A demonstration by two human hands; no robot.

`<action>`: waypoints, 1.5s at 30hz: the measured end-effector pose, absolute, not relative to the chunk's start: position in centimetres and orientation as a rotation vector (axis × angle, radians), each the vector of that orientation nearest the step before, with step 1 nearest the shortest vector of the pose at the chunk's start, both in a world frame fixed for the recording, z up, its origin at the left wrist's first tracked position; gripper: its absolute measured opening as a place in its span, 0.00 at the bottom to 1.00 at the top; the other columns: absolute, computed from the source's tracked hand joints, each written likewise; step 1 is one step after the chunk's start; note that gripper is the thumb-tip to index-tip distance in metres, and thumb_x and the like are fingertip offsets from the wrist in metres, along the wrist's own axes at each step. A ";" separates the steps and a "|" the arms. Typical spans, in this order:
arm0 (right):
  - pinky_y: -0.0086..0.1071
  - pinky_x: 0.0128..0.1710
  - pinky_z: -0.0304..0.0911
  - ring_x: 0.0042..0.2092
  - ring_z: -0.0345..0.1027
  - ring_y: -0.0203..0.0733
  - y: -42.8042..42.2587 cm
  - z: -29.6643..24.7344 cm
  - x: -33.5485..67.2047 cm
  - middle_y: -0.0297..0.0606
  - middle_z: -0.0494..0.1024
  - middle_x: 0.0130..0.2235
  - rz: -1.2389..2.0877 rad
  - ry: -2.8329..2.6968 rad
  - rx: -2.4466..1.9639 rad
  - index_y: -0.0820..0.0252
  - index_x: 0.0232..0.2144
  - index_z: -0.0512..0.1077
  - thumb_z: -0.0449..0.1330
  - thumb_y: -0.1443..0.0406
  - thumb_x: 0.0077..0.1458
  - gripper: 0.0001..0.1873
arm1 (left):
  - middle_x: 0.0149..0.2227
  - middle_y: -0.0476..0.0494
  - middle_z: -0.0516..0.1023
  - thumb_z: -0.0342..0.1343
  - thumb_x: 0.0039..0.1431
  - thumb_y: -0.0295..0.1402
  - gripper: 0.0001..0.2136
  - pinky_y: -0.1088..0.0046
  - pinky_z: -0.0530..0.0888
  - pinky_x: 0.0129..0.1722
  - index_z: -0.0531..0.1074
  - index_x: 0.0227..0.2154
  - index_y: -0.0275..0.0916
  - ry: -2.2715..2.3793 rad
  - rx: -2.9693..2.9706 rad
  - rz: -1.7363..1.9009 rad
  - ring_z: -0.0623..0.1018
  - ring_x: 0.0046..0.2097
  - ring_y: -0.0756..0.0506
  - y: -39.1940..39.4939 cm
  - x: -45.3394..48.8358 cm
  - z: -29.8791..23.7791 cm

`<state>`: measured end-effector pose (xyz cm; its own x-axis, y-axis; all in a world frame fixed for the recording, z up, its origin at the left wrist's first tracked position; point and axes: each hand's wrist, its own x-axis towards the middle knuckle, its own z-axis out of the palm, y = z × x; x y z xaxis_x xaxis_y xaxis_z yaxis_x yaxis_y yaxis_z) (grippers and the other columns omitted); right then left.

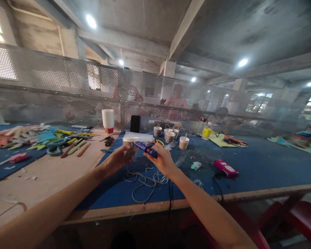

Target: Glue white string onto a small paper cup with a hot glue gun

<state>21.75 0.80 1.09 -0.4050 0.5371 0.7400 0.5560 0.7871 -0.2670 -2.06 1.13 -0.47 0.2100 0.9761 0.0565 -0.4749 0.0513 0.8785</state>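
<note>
My left hand [126, 155] is closed round a paper cup [131, 140] with a white rim; its side looks covered in grey cord, though my fingers hide part of it. In my right hand [162, 159] is a blue hot glue gun [146, 149], its nozzle pointing left at the cup's side. Whether the tip touches the cup I cannot tell. Loose loops of grey cord [142, 186] lie on the blue mat below both hands. Just behind the glue gun stand several small cord-wrapped cups with handles, one of them a grey cup [170, 137].
A stack of white paper cups [108, 121] and a dark phone [135, 123] stand behind. Scissors [57, 146], sticks and coloured scraps lie left. Toward the right are a yellow-labelled bottle [206, 131] and a magenta box [226, 168]. Perforated metal screening [150, 90] rises behind, with people beyond.
</note>
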 end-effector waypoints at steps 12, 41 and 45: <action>0.30 0.36 0.65 0.40 0.72 0.42 0.9 1.1 21.7 0.38 0.73 0.38 -0.085 -2.072 -0.835 0.56 0.34 0.70 0.58 0.53 0.64 0.13 | 0.36 0.43 0.82 0.59 0.59 0.28 0.08 0.73 0.77 0.30 0.78 0.42 0.36 0.627 0.936 1.238 0.80 0.31 0.48 1.2 -2.1 -0.5; 0.31 0.35 0.63 0.40 0.70 0.42 1.4 0.8 22.0 0.38 0.73 0.38 -0.093 -2.043 -0.824 0.56 0.34 0.69 0.57 0.52 0.64 0.15 | 0.42 0.40 0.83 0.60 0.59 0.30 0.11 0.74 0.76 0.32 0.77 0.45 0.38 0.572 0.918 1.219 0.80 0.34 0.47 1.1 -2.3 -0.2; 0.31 0.36 0.64 0.41 0.71 0.43 1.4 0.9 22.0 0.39 0.74 0.39 -0.089 -2.038 -0.820 0.57 0.34 0.69 0.58 0.52 0.64 0.14 | 0.43 0.40 0.83 0.59 0.60 0.32 0.12 0.74 0.76 0.33 0.77 0.47 0.38 0.572 0.924 1.208 0.80 0.34 0.47 0.9 -2.2 -0.1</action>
<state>22.05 1.38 0.87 -0.3664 0.5162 0.7741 0.5816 0.7765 -0.2425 -2.21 0.93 -0.05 0.2870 0.9533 0.0937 -0.5309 0.0769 0.8439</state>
